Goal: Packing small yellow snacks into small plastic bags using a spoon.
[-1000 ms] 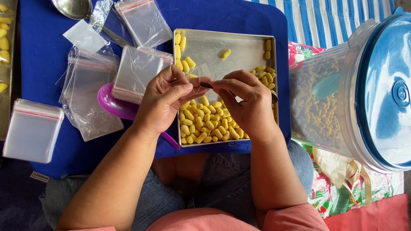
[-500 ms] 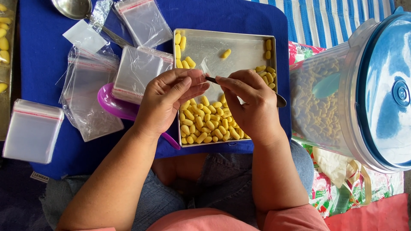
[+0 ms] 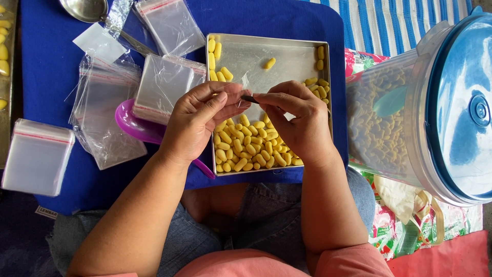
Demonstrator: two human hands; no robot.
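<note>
— Yellow pieces (image 3: 251, 146) fill the lower part of the metal tray (image 3: 266, 51); where are the hands?

— Both hover above it. The left hand (image 3: 197, 123) has its grip narrowed round a small clear bag (image 3: 245, 82), pinched at the fingertips.

— And the right hand (image 3: 297, 120)?

— Its grip is pinched on a thin dark tool (image 3: 250, 98), whose tip touches the left fingers.

— Anything nearby?

— Clear bags (image 3: 102, 110) lie on the blue cloth (image 3: 46, 77) to the left, with a purple scoop (image 3: 136, 125) partly under them, and a lidded plastic tub (image 3: 425, 107) on the right.
</note>
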